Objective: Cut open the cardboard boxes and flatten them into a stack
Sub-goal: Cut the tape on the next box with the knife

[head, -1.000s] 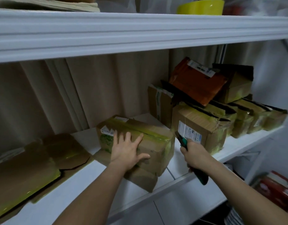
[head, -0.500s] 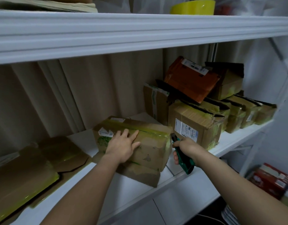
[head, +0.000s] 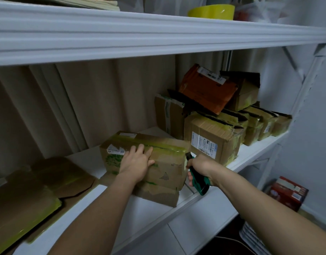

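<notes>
Cutting step: left hand (head: 135,163) lies flat, fingers spread, steadying the brown cardboard box w/ yellow-green tape (head: 149,159) on the white shelf (head: 158,214). Right hand (head: 200,167) is clenched on a green-handled box cutter (head: 197,176), blade at the box's right top corner. Next, prob.: draw along the taped seam. Box shut; contents unseen.

No text can be read anywhere. The taped box (head: 158,155) carries a white label (head: 115,150) and green print on its front, both too blurred to make out. The box behind it on the right (head: 212,140) bears a shipping label (head: 204,143) with barcodes, its print illegible. The orange box (head: 206,89) on top has a barcode sticker (head: 212,75), also unreadable.
</notes>
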